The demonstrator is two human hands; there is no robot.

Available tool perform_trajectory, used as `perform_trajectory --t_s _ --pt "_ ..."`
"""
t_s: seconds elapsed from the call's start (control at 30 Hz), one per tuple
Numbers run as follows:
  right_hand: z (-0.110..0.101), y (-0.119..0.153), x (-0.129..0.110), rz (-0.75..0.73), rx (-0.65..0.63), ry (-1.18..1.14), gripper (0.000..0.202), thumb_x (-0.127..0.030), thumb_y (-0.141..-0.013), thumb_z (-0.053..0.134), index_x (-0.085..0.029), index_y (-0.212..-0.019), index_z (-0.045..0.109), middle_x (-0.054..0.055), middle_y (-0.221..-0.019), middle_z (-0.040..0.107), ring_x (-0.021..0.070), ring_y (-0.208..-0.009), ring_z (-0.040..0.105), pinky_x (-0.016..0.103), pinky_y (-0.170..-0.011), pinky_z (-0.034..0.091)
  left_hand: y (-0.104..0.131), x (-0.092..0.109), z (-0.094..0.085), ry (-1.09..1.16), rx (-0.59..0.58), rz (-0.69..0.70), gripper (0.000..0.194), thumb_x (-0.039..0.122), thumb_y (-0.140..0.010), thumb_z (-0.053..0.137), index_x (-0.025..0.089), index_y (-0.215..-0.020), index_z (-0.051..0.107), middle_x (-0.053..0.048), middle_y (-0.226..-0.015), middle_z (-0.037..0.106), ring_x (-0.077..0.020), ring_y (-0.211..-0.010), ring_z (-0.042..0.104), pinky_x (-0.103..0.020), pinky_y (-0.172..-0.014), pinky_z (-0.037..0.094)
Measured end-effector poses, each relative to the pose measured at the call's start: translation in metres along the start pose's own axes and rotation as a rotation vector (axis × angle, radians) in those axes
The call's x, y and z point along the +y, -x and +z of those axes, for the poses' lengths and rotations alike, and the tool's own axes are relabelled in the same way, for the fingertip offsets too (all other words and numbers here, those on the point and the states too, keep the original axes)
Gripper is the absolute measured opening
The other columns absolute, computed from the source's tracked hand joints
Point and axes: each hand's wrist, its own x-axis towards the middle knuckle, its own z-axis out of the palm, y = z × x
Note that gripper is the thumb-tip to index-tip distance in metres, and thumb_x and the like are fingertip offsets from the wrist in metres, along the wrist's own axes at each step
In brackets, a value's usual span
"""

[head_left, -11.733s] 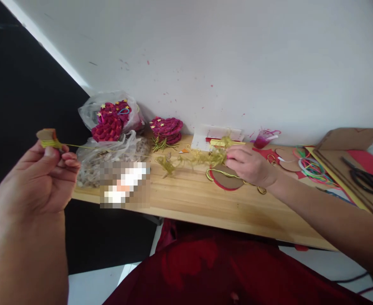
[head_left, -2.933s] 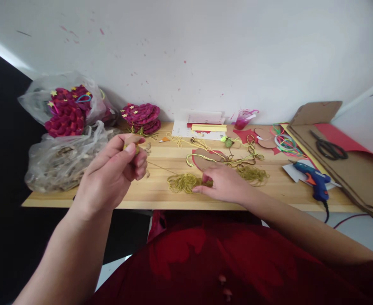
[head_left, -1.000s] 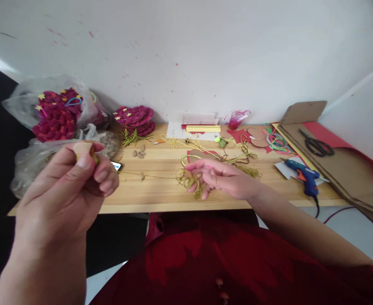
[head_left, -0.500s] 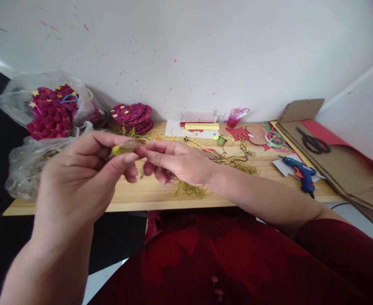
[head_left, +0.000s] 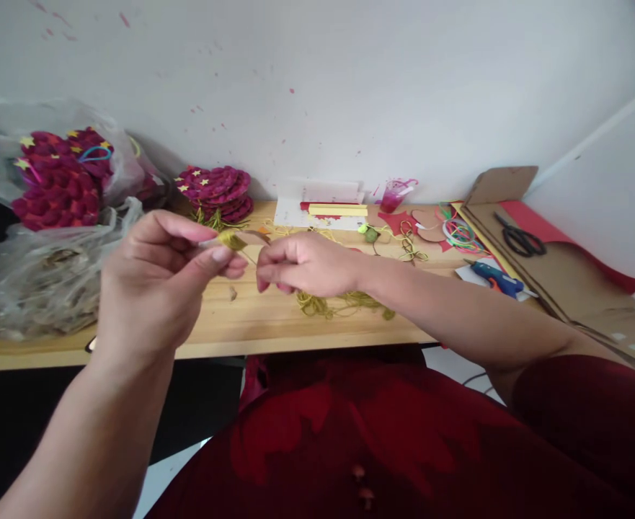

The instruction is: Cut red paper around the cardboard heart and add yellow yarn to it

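Observation:
Between thumb and fingers, my left hand (head_left: 160, 277) pinches a small piece wrapped in yellow-green yarn (head_left: 231, 241). A thin brown tip sticks out of it toward the right; what lies under the wrapping is hidden. Close by on the right, my right hand (head_left: 309, 265) has its fingers closed on a thin strand of yarn (head_left: 251, 258) that runs from the wrapped piece. Both hands are held above the wooden table (head_left: 214, 331). Beneath my right hand lies a loose tangle of olive yarn (head_left: 317, 305), partly covered by the forearm.
Plastic bags (head_left: 41, 288) stand at the left, beside a stack of magenta discs with yellow stars (head_left: 217, 189). Along the back are papers (head_left: 295, 209) and a pink-stained cup (head_left: 393, 194). Scissors (head_left: 521, 236) rest on cardboard (head_left: 576, 281) at the right, near a blue glue gun (head_left: 498, 280).
My right hand has drawn away from my left hand, so the strand and wrapped piece now show between them. The view has shifted slightly.

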Motion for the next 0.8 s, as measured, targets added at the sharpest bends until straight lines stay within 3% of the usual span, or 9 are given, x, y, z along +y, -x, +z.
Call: perform_trajectory --t_s 0.07,0.13,0.2,0.27,0.33,0.4,0.53,0.67,0.8 --pt "-0.001 0.003 0.001 0.01 -0.007 -0.002 0.023 -0.028 -0.1 0.055 -0.014 -0.088 0.069 -0.003 -0.065 0.057 0.0079 -0.059 0.051 0.022 -0.062 0.038 -0.005 -0.008 -0.002 -0.349 0.022 0.13 0.013 0.017 -0.08 0.074 0.018 -0.091 0.067 -0.001 -0.078 0.07 -0.0148 -0.076 0.07 -0.025 -0.07 0.055" --pt "-0.003 0.004 0.006 0.039 0.086 -0.026 0.025 -0.028 -0.101 0.054 -0.014 -0.086 0.068 -0.004 -0.062 0.054 0.0074 -0.056 0.046 0.022 -0.058 0.036 -0.006 -0.016 -0.005 -0.563 -0.121 0.18 0.006 0.016 -0.082 0.072 0.018 -0.086 0.068 -0.002 -0.082 0.069 -0.0154 -0.082 0.067 -0.026 -0.075 0.053" --pt "-0.004 0.005 0.013 0.098 0.169 -0.053 0.024 -0.028 -0.1 0.055 -0.014 -0.084 0.067 -0.005 -0.06 0.05 0.0072 -0.054 0.042 0.022 -0.055 0.032 -0.003 -0.02 -0.005 -0.372 -0.352 0.045 0.007 0.018 -0.083 0.072 0.018 -0.084 0.065 -0.002 -0.077 0.069 -0.0152 -0.074 0.067 -0.027 -0.071 0.054" --pt "-0.002 0.006 0.02 0.141 0.148 -0.08 0.023 -0.027 -0.1 0.055 -0.014 -0.084 0.067 -0.006 -0.059 0.049 0.0073 -0.053 0.041 0.022 -0.054 0.032 0.002 -0.021 -0.002 -0.015 -0.448 -0.131 0.014 0.021 -0.083 0.074 0.018 -0.086 0.06 -0.001 -0.071 0.069 -0.0145 -0.065 0.068 -0.026 -0.065 0.055" --pt "0.003 0.009 0.023 0.14 0.058 -0.08 0.022 -0.027 -0.1 0.056 -0.015 -0.086 0.068 -0.005 -0.062 0.051 0.0077 -0.055 0.045 0.023 -0.057 0.035 0.003 -0.022 0.002 0.137 -0.312 -0.166 0.019 0.023 -0.083 0.076 0.019 -0.09 0.059 0.0 -0.072 0.07 -0.0144 -0.065 0.069 -0.026 -0.065 0.056" --pt "0.007 0.014 0.023 0.122 -0.009 -0.062 0.023 -0.03 -0.101 0.055 -0.015 -0.088 0.069 -0.004 -0.065 0.054 0.0079 -0.058 0.049 0.023 -0.061 0.038 0.003 -0.025 0.004 -0.039 -0.154 -0.064 0.016 0.021 -0.083 0.074 0.02 -0.091 0.061 0.0 -0.076 0.07 -0.0144 -0.068 0.069 -0.026 -0.067 0.055" --pt "0.003 0.019 0.028 0.128 0.037 -0.096 0.025 -0.033 -0.1 0.055 -0.015 -0.089 0.068 -0.003 -0.066 0.056 0.0087 -0.059 0.05 0.025 -0.062 0.04 0.002 -0.031 0.0 -0.486 -0.322 0.049 0.005 0.019 -0.082 0.071 0.02 -0.083 0.066 -0.001 -0.073 0.068 -0.0161 -0.065 0.065 -0.028 -0.061 0.049" --pt "0.001 0.023 0.04 0.165 0.078 -0.01 0.026 -0.04 -0.096 0.061 -0.017 -0.086 0.068 -0.003 -0.068 0.06 0.0098 -0.06 0.051 0.025 -0.062 0.039 0.006 -0.029 0.002 -0.076 -0.583 -0.235 0.014 0.026 -0.081 0.077 0.019 -0.083 0.065 0.0 -0.065 0.068 -0.0155 -0.057 0.066 -0.026 -0.056 0.052" --pt "0.01 0.029 0.05 0.188 0.055 -0.034 0.027 -0.039 -0.098 0.056 -0.018 -0.088 0.069 -0.004 -0.065 0.059 0.0102 -0.06 0.052 0.025 -0.064 0.039 0.009 -0.034 0.015 0.388 -0.324 -0.394 0.026 0.027 -0.073 0.087 0.02 -0.092 0.071 0.002 -0.071 0.067 -0.0108 -0.061 0.068 -0.019 -0.059 0.055"
